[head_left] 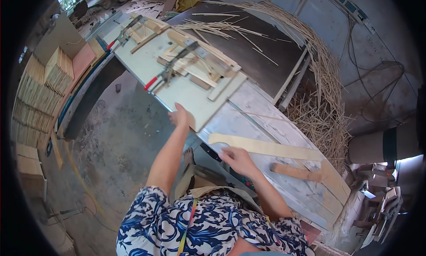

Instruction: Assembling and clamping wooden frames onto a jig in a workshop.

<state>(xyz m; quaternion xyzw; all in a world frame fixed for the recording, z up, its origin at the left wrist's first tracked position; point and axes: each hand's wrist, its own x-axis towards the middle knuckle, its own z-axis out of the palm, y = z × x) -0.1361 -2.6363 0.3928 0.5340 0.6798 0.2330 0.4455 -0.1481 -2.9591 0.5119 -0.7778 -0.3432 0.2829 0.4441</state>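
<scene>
My left hand [180, 116] is at the near edge of a long pale board [204, 107], its fingers curled against that edge. Two clamps with red handles [151, 83] are mounted on the board, among wooden blocks and strips [202, 72]. My right hand [239, 160] is closed beside the near edge of the metal saw table [262, 165]; what its fingers hold, if anything, is hidden. Just beyond it lies a long, flat, pale wooden piece with a rounded end [266, 147]. A brown wooden bar [296, 172] rests to the right of my right hand.
Thin offcut strips [317, 101] heap up behind the table, and more lie on a dark surface [248, 43]. Stacked wooden pieces [37, 94] stand on a bench at left. Cables [377, 74] hang on the right wall. Concrete floor [120, 132] shows at left.
</scene>
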